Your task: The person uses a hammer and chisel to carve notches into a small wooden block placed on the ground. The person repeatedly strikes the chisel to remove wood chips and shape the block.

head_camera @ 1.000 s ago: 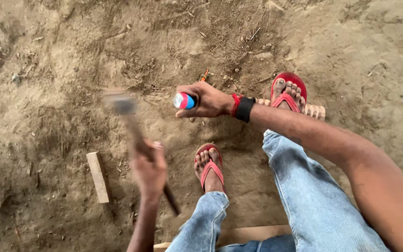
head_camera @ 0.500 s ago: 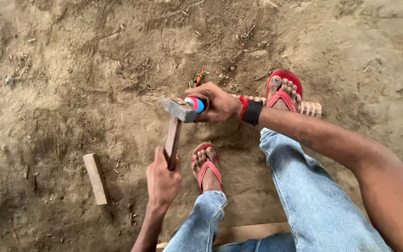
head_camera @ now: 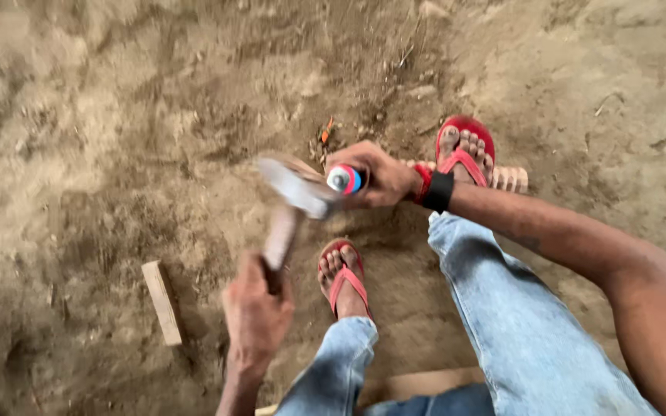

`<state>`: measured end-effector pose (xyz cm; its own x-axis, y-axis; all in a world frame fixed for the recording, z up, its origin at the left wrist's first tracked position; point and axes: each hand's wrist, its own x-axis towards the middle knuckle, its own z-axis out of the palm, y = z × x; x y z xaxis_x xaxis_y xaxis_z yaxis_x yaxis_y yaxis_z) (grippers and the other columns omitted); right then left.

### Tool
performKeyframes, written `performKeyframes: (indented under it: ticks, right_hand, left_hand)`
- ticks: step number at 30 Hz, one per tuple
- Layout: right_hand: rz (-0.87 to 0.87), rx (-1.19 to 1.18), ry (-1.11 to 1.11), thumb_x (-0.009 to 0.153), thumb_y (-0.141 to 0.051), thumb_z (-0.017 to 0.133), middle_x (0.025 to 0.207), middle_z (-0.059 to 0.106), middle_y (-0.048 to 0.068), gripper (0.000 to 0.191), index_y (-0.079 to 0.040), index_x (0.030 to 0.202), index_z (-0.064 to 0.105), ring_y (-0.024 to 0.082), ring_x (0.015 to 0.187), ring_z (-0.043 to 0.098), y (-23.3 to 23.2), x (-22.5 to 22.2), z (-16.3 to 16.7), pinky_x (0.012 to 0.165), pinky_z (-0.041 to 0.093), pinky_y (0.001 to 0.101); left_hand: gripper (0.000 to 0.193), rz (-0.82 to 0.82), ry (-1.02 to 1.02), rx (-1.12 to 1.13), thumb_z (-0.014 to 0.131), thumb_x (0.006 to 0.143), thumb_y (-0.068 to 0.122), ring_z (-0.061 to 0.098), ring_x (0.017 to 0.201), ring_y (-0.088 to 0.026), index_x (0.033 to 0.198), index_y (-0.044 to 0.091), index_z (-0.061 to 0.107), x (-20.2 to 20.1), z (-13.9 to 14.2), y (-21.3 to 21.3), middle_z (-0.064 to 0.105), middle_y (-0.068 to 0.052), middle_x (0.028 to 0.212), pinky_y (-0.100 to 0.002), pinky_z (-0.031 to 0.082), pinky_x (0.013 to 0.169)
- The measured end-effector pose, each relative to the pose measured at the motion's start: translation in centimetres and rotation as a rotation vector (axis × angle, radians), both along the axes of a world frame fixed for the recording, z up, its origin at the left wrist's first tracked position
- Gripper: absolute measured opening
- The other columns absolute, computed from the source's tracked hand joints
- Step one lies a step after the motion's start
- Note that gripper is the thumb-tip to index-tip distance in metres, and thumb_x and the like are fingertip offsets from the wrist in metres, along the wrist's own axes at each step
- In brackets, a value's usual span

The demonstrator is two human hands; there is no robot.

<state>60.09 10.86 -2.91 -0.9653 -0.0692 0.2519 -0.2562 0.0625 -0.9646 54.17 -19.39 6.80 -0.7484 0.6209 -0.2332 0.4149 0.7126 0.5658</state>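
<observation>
**Hammer head beside a red-and-blue capped tool, mid-frame**

Lower left of the frame: a short pale wooden block (head_camera: 163,302), lying flat on the bare dirt ground (head_camera: 102,115), well apart from both hands.

Lower centre: left hand (head_camera: 257,314), fingers closed tight round the wooden handle of a hammer (head_camera: 293,202). Handle running up and slightly right from the fist; metal head blurred, lying across the centre of the frame, its right end touching or just short of the round cap — cannot tell which through the blur.

Just right of centre: right hand (head_camera: 377,174), wrapped shut round a chisel-like tool (head_camera: 344,179), only its round end showing — red rim, white middle, blue edge — pointing left toward the hammer head. Red and black bands on that wrist.

Below the hands: a foot in a red sandal (head_camera: 344,277), blue jeans above it. Upper right: second red sandal (head_camera: 465,150), resting on a ribbed pale wooden piece (head_camera: 509,179).
</observation>
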Motion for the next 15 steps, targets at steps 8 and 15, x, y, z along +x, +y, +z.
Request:
performKeyframes:
  ticks: [8, 15]
  right_hand:
    - [-0.186, 0.071, 0.229, 0.082, -0.018, 0.075, 0.098, 0.06, 0.019, 0.044, 0.009, 0.112, 0.057, 0.029, 0.086, 0.059, 0.1, 1.9, 1.2, 0.077, 0.051, 0.0397]
    - [-0.405, -0.147, -0.097, 0.081, -0.013, 0.079, 0.076, 0.069, 0.004, 0.013, -0.007, 0.083, 0.067, 0.015, 0.062, 0.064, 5.4, 8.4, 4.6, 0.053, 0.053, 0.0308]
  left_hand:
    - [0.04, -0.134, -0.083, -0.141, 0.077, 0.077, 0.006, 0.07, 0.067, -0.037, 0.108, 0.0, 0.052, 0.4, -1.3, 2.1, 0.069, -0.02, 0.078, -0.047, 0.056, 0.057]
    - [0.041, -0.022, -0.124, 0.014, 0.073, 0.083, 0.006, 0.071, 0.064, -0.031, 0.119, 0.004, 0.053, -0.1, -3.4, 1.9, 0.071, -0.018, 0.079, -0.044, 0.056, 0.055]
